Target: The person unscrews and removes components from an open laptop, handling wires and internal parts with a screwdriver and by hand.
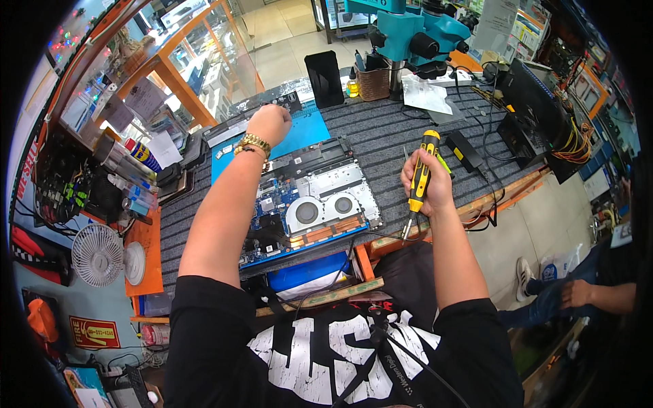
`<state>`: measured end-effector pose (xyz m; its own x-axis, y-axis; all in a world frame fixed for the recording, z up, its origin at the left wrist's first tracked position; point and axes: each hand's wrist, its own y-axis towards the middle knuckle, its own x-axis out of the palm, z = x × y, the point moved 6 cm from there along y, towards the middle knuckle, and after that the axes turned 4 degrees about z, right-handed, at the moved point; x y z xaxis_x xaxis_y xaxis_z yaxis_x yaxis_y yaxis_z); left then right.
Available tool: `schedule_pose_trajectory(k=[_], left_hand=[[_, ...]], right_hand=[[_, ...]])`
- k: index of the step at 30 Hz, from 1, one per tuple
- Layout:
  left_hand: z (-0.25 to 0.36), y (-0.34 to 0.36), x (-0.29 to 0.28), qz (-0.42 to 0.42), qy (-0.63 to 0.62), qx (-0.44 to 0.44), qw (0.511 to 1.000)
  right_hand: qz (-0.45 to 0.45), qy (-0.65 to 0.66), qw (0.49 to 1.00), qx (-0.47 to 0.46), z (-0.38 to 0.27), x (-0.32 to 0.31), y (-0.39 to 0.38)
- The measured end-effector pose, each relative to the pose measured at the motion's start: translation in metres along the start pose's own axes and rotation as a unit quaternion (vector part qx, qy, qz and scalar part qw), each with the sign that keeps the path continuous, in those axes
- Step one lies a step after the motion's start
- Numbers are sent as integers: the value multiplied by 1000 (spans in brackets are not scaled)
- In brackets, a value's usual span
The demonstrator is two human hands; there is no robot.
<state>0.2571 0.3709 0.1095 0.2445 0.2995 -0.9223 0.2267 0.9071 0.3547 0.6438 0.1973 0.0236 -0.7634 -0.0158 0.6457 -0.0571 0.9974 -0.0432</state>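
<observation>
My right hand is closed round a yellow and black screwdriver, its metal end slanting down toward me. My left hand, with a gold bracelet at the wrist, reaches over the blue mat. Its fingers curl downward at a long dark flat part; what they pinch, if anything, is hidden. Between my arms lies an opened laptop base with two round fans, copper heat pipes and a blue circuit board. My left forearm covers part of its left side.
Behind the mat stands a black phone, beside a woven holder of tools. A teal microscope rises at the back. Black devices and cables occupy the right. A small fan stands left; another person's hand shows at right.
</observation>
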Motion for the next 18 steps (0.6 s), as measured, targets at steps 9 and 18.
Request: schedule_pose_trajectory(k=[9,18], left_hand=[[-5,16,33,-17,53,-42,998],[-11,16,23,11,76,-36,996]], right_hand=[[12,-12,1000,-14,-5,0,2],[13,-7,1000,-11,-8,10,-5]])
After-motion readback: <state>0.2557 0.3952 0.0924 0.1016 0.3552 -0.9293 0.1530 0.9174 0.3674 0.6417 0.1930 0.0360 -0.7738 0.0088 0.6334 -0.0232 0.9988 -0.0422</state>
